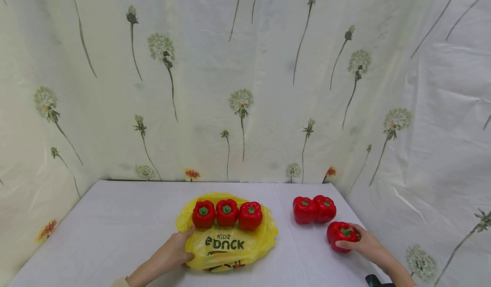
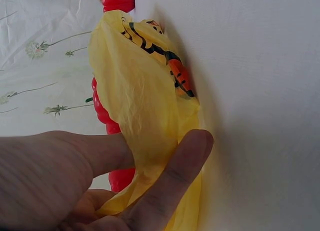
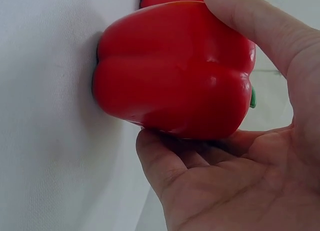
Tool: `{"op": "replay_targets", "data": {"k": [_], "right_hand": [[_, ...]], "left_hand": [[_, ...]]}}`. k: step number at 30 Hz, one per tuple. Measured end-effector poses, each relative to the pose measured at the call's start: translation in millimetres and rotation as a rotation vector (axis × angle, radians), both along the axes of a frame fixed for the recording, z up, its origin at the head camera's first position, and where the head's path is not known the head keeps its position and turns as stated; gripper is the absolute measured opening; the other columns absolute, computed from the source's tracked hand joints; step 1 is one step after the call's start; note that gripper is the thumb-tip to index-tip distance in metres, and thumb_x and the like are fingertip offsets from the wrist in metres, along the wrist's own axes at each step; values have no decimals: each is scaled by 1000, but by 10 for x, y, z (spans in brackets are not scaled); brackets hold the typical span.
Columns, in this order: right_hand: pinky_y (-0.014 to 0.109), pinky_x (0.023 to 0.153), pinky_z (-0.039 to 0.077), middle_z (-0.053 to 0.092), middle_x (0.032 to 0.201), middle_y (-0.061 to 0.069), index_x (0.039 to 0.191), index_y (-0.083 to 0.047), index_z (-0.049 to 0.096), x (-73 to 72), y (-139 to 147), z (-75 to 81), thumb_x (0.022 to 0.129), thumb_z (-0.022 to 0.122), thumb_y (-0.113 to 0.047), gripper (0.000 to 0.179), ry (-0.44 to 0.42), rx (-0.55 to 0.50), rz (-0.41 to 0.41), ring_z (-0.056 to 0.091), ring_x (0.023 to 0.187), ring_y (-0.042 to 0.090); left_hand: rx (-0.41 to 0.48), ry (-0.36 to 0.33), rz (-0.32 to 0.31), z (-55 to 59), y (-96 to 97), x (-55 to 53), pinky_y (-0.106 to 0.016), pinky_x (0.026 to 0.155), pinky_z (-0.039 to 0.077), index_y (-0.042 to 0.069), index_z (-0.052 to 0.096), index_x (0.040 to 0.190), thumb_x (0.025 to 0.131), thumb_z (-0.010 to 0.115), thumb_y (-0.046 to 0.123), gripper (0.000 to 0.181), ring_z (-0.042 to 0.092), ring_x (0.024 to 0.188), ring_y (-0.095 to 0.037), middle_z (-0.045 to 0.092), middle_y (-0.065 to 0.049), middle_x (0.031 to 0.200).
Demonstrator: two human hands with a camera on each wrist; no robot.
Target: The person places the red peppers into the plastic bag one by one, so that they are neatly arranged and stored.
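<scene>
Left hand: the left hand (image 1: 174,249) is pinching the left side of the yellow plastic bag (image 1: 226,257), its digits closing on a fold of the film.
Yellow bag: it is lying spread on the white-covered table (image 1: 291,261), showing dark lettering and an orange-and-black print toward the person.
Row on the bag: three red bell peppers, the left one (image 1: 203,214), the middle one (image 1: 227,212) and the right one (image 1: 250,216), are sitting side by side on the yellow film, stems facing the person.
Right hand: the right hand (image 1: 364,242) is gripping a red bell pepper (image 1: 337,235), thumb on the near side, fingers curling around the opposite side.
Gripped pepper: it is sitting low at the table's right side, well apart from the bag; whether its base is touching the cloth, one cannot tell.
Far right pair: two more red bell peppers, one (image 1: 304,210) and its neighbour (image 1: 325,208), are standing together, touching, just beyond the gripped one.
Backdrop: a pale curtain (image 1: 203,87) printed with dandelions is hanging behind the table.
Bottom edge: a dark object (image 1: 373,281) is showing near the right forearm.
</scene>
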State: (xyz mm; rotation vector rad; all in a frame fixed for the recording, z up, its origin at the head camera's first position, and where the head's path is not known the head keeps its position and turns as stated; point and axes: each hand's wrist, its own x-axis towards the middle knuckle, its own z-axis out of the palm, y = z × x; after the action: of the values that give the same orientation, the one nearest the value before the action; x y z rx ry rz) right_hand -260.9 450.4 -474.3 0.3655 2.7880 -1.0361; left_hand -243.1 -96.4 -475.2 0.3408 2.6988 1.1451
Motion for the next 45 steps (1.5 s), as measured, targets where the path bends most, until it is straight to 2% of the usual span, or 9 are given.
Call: {"op": "replay_targets", "data": {"k": [8,17,24,30,41,45], "right_hand": [[48,79,58,40,132,37,142,11,26,9,-87,35,67,80,-57,114,9,-2,26,43,116,50],[47,80,58,41,134,35,143,8,26,38,-195,65,60,81,-61,120,25,-23,25,43,118,49],[47,79,59,44,131,35,141,10,29,45,-257,53,66,80,-58,112,33,-22,53,45,115,48],[46,78,59,45,132,32,141,8,31,55,-372,102,58,82,-60,119,49,-21,73,47,116,47],[44,78,59,48,133,29,143,6,31,94,-590,186,68,82,-49,106,91,-49,131,50,116,41],[44,77,60,49,133,26,143,3,33,117,-697,220,64,84,-51,109,98,-65,129,50,116,40]], "left_hand": [[-9,-4,6,0,10,-9,-27,48,51,-13,35,142,74,76,0,80,57,51,-13,55,-30,124],[0,-6,2,-4,-6,-13,-27,47,51,-13,34,142,74,75,0,81,57,51,-13,56,-31,123],[29,-12,-17,18,-23,-11,-27,47,52,-14,32,142,75,74,-2,80,59,51,-14,57,-32,121],[48,-24,-16,23,-26,-12,-26,47,53,-14,32,142,75,74,-2,80,59,51,-13,55,-34,124],[57,-15,-23,18,-35,-18,-26,46,53,-16,31,142,75,73,-3,80,60,51,-14,56,-34,122],[55,-12,-21,17,-30,-15,-26,46,53,-16,31,142,75,74,-3,80,60,51,-13,53,-35,126]]}}
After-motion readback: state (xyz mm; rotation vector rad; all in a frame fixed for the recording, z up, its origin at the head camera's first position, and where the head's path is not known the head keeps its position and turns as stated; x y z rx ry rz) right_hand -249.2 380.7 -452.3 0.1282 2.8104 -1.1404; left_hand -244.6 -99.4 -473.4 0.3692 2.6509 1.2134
